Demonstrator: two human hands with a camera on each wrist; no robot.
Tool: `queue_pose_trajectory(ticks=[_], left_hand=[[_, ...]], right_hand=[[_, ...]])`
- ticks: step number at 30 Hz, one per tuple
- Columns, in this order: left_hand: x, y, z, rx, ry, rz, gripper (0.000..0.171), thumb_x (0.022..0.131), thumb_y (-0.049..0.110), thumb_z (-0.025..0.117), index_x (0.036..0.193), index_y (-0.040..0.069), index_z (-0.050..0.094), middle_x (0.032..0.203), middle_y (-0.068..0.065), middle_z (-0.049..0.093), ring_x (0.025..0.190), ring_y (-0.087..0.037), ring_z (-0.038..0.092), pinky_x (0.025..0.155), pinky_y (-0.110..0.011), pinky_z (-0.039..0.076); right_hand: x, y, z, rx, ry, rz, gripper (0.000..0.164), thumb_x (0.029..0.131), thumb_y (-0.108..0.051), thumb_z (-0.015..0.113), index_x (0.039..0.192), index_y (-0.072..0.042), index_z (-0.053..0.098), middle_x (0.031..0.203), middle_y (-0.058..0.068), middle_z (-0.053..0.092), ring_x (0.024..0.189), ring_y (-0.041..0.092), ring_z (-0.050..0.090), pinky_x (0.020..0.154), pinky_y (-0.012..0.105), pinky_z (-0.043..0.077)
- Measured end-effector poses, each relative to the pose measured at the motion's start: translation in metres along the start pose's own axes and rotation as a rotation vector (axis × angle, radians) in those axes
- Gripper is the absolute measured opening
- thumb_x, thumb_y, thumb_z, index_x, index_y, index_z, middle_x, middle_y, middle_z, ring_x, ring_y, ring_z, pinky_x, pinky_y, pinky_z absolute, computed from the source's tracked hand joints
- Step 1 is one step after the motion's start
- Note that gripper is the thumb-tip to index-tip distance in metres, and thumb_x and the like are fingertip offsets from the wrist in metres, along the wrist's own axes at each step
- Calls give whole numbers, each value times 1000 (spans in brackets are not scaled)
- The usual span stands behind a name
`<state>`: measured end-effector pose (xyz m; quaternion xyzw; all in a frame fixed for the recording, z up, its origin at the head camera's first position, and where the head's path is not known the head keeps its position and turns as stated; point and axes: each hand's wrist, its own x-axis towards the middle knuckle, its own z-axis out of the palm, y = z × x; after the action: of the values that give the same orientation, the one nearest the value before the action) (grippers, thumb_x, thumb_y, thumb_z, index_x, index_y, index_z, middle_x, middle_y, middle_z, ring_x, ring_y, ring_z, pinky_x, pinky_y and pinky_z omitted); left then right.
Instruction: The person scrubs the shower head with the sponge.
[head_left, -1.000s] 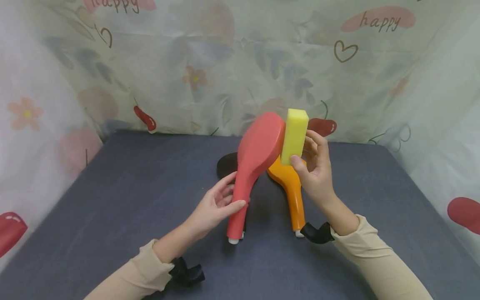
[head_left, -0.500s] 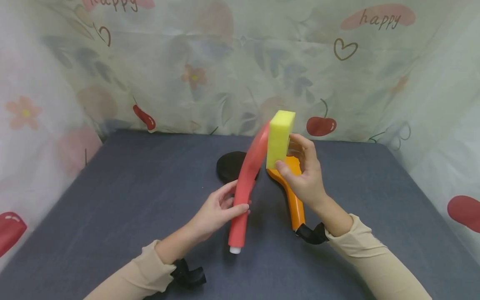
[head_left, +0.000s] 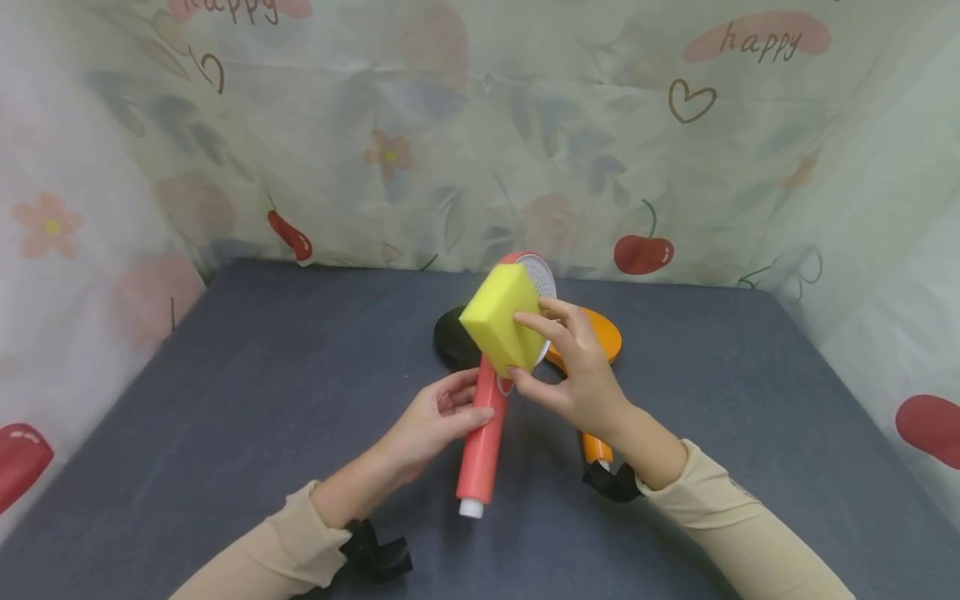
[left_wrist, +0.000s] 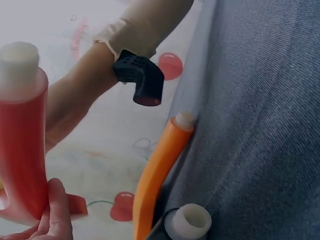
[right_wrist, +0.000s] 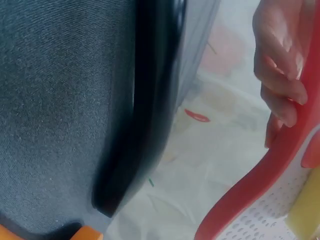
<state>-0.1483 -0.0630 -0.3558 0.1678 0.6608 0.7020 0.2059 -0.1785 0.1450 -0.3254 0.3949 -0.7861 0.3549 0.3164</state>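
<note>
A grey-blue, cloth-covered desk (head_left: 262, 400) carries an orange shower head (head_left: 606, 335); left of that, in the head view, lies a black shower head (head_left: 453, 337).

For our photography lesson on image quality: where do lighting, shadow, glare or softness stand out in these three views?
Head view: soft light, faint shadow on the dark tablecloth below the red shower head; left wrist view: printed backdrop hazy, white handle tip soft-edged; right wrist view: pale glint high on the black shower head, its edges blurred.
</note>
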Motion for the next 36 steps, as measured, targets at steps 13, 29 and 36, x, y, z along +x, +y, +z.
queue_pose_trajectory(ticks=[13, 29, 36], left_hand=[[0, -2, -4, -120, -117, 32, 66, 88, 18, 63, 141, -2, 30, 135, -29, 47, 104, -11, 64, 89, -29, 53], [0, -4, -5, -84, -156, 29, 67, 88, 22, 63, 142, 0, 29, 135, -28, 47, 111, -20, 63, 92, -34, 51], [0, -4, -4, -113, -171, 47, 65, 88, 20, 62, 141, -1, 31, 134, -30, 46, 110, -19, 63, 90, -30, 53]], right_hand=[[9, 17, -14, -151, 72, 230, 50, 75, -13, 69, 122, -10, 54, 119, 23, 47, 108, 35, 44, 82, 47, 41], [3, 4, -7, -109, 3, 96, 52, 71, -14, 71, 120, -12, 57, 120, 21, 48, 107, 35, 43, 75, 43, 43], [7, 14, -13, -158, 41, 192, 49, 74, -14, 71, 121, -9, 57, 119, 22, 48, 105, 35, 43, 86, 48, 36]])
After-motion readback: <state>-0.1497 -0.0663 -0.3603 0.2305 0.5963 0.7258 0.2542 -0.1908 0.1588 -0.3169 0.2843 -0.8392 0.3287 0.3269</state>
